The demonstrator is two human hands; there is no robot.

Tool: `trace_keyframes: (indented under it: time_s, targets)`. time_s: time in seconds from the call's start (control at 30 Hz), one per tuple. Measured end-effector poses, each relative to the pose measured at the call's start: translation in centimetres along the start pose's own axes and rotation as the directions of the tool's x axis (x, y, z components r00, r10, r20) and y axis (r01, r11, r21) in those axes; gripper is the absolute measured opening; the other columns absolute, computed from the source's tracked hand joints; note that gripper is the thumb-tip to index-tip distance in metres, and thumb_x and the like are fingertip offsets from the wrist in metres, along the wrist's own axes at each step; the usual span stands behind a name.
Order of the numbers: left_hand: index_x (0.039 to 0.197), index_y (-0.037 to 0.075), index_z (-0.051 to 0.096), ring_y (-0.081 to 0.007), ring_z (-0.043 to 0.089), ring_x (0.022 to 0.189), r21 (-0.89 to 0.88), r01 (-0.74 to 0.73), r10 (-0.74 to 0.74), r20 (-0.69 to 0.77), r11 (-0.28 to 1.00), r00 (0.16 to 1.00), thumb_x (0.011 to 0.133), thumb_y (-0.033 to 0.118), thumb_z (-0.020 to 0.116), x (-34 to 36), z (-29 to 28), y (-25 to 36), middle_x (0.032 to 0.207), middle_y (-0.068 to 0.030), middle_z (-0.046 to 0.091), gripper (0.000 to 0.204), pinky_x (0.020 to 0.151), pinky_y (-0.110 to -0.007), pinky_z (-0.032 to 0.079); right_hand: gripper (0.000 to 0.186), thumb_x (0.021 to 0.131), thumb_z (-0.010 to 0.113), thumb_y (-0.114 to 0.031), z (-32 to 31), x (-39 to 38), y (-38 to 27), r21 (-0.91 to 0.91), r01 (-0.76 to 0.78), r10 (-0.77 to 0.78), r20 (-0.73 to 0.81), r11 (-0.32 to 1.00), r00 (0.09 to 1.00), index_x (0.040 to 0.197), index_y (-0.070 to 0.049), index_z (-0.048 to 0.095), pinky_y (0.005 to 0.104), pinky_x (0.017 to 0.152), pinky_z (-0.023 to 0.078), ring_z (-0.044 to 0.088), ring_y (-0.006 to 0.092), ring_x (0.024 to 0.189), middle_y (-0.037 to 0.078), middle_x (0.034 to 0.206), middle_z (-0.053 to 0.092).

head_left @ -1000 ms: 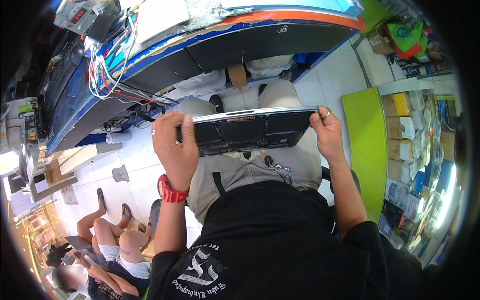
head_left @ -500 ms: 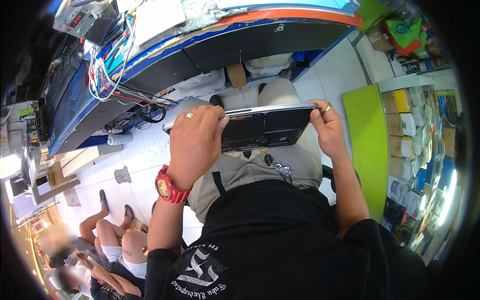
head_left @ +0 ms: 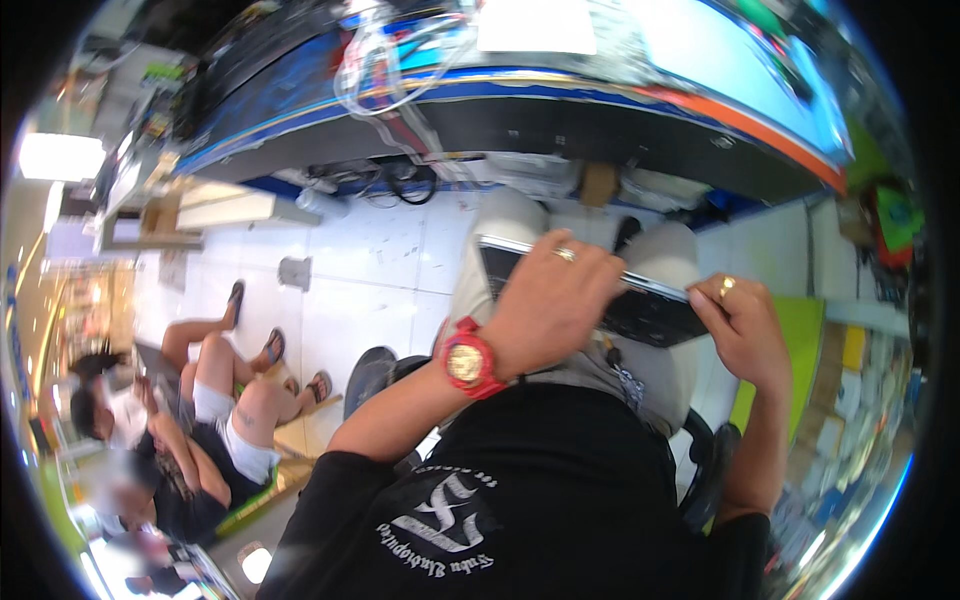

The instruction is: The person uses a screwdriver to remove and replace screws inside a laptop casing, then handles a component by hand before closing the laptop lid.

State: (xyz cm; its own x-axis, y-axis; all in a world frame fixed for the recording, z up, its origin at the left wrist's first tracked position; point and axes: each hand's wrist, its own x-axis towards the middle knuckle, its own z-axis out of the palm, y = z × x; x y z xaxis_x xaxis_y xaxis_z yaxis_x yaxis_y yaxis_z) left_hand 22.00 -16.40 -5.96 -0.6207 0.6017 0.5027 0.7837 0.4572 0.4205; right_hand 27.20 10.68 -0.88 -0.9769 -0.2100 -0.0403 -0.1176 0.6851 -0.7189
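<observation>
A slim laptop (head_left: 652, 318) with a silver edge and dark exposed insides is tilted over my lap, its right end lower than its left. My left hand (head_left: 553, 312) is closed on the laptop's upper edge near the middle and hides part of it; a red watch (head_left: 467, 362) is on that wrist. At the far right corner, my right hand (head_left: 742, 325) pinches the laptop between thumb and fingers. Blur hides the finer parts of the laptop.
Ahead stands a desk with a dark front (head_left: 560, 130), carrying white cables (head_left: 375, 75) and a pale blue sheet (head_left: 735, 70). A glass case (head_left: 850, 400) is at right. People (head_left: 220, 440) sit at left, near a stool or bench. White tiled floor (head_left: 370, 265) lies between.
My view has swung, so the desk and my lap appear farther right. The laptop has tilted, right end lower. Both hands keep hold of it, the left one covering more of its middle.
</observation>
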Motion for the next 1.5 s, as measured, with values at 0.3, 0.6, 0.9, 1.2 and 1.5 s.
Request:
trace_keyframes:
  time_s: [0.3,0.6,0.9,1.2,1.5]
  targets:
    - [0.104,0.007,0.066,-0.0293,0.068,0.114,0.101,0.092,-0.09,-0.029,0.991,0.996,0.093,0.024,0.076,-2.1,-0.1,2.5,0.113,-0.0101,0.069,0.023,0.114,-0.056,0.042,0.023,0.099,0.069,-0.016,0.8,4.6,-4.1,-0.115,0.119,-0.065,0.393,0.986,0.917,0.087,0.002,0.075,0.0516,0.07,0.05,0.068,0.0428,0.076,0.021,0.076,0.067]
    - [0.099,0.01,0.069,-0.0354,0.059,0.14,0.225,0.029,-0.065,0.153,0.974,0.986,0.096,0.036,0.074,-5.7,-2.3,4.9,0.138,-0.0161,0.069,0.027,0.119,-0.058,0.04,0.024,0.105,0.062,-0.02,2.4,6.5,-1.2,-0.37,0.025,0.04,0.168,0.929,0.985,0.096,-0.001,0.072,0.0554,0.079,0.054,0.07,0.0479,0.089,0.025,0.085,0.072]
    - [0.11,0.006,0.077,-0.0248,0.078,0.099,0.017,-0.154,0.136,0.383,0.988,0.914,0.088,0.023,0.076,-7.5,-5.1,5.7,0.109,-0.0107,0.079,0.028,0.086,-0.037,0.063,0.038,0.112,0.053,-0.032,6.0,14.4,11.5,-0.244,-0.206,0.258,0.208,0.948,0.943,0.113,-0.002,0.076,0.0507,0.1,0.053,0.069,0.0439,0.114,0.023,0.116,0.075]
    - [0.11,0.003,0.077,-0.025,0.079,0.09,-0.002,-0.172,0.158,0.409,0.985,0.899,0.08,0.016,0.083,-5.7,-6.2,6.1,0.106,-0.0113,0.08,0.033,0.075,-0.035,0.064,0.043,0.111,0.055,-0.037,9.1,15.4,15.3,-0.109,-0.204,0.229,0.339,0.973,0.912,0.127,-0.002,0.075,0.0465,0.107,0.051,0.067,0.0407,0.123,0.019,0.129,0.074]
    - [0.11,0.003,0.076,-0.0257,0.079,0.086,-0.1,-0.021,0.068,0.496,0.995,0.866,0.081,0.02,0.087,-1.8,-6.2,5.2,0.102,-0.0106,0.079,0.035,0.069,-0.035,0.062,0.037,0.109,0.058,-0.032,10.2,12.6,16.4,0.05,-0.289,0.282,0.113,0.956,0.953,0.123,-0.002,0.074,0.0469,0.105,0.051,0.067,0.0409,0.122,0.021,0.125,0.074]
